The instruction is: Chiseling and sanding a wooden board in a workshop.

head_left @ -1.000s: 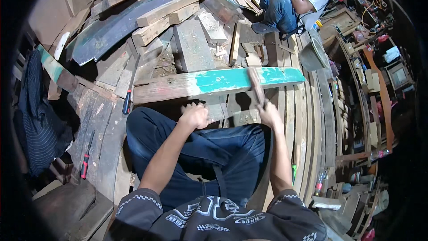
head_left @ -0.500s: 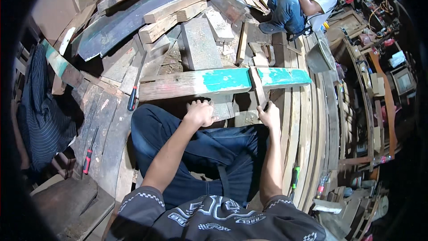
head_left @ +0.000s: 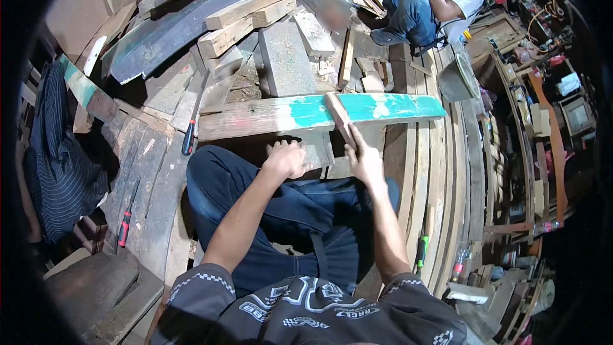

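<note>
Your right hand (head_left: 366,158) grips the stick (head_left: 338,115), now shifted left along the beam (head_left: 303,114) lying crosswise before you, so the work sits nearer its bare end (head_left: 230,122). Your left hand (head_left: 287,160) is just this side of the beam; I can't tell whether it grips.

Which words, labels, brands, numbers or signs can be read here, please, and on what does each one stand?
Dark grey short-sleeved shirt with checkered trim: pale printed lettering across the front, not copied out here.
Small clear plastic bottle with a red band: any print is too small to read.
Long wooden beam with worn turquoise paint: no lettering visible.
Narrow brown wooden piece in the person's right hand: none visible.
</note>
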Demonstrator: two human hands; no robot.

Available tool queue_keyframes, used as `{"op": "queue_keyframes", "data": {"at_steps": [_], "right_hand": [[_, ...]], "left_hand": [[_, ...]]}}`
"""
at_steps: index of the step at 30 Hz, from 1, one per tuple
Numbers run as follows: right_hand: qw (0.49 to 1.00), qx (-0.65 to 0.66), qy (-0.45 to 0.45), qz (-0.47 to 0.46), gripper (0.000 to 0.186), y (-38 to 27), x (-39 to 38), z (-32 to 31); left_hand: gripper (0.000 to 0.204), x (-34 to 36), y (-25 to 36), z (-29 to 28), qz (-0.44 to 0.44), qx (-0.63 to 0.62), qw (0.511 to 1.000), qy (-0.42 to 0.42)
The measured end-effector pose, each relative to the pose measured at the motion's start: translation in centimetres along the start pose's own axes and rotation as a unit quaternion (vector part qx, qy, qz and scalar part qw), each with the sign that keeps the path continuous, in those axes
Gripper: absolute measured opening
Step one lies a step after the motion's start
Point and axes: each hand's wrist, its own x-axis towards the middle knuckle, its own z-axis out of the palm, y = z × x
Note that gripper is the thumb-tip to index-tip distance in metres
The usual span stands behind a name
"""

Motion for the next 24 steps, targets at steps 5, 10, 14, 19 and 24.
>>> {"op": "queue_keyframes", "data": {"at_steps": [5, 10, 14, 19, 24], "right_hand": [[0.979, -0.103, 0.059, 0.167, 0.054, 5.8, 2.1, -2.9], [0.995, -0.037, -0.084, -0.045, 0.061, 1.8, 0.2, -1.0], [0.994, -0.071, -0.081, 0.017, 0.060, 3.8, 1.4, -5.2], [0.994, -0.089, -0.055, -0.015, 0.075, 2.6, 0.2, -0.5], [0.990, 0.021, -0.127, -0.053, 0.072, 2.8, 0.8, -4.7]], "left_hand": [[0.061, 0.2, 0.4, -1.1, 0.023, 0.001, 1.000, -0.011], [0.066, 0.5, 0.0, 0.1, 0.014, 0.007, 1.000, -0.013], [0.066, -0.3, 0.6, -1.2, 0.016, 0.002, 0.999, -0.029], [0.069, 0.6, 0.0, -0.1, 0.016, 0.031, 0.999, -0.037], [0.061, 0.5, -0.1, -0.3, 0.028, 0.027, 0.998, -0.039]]}}
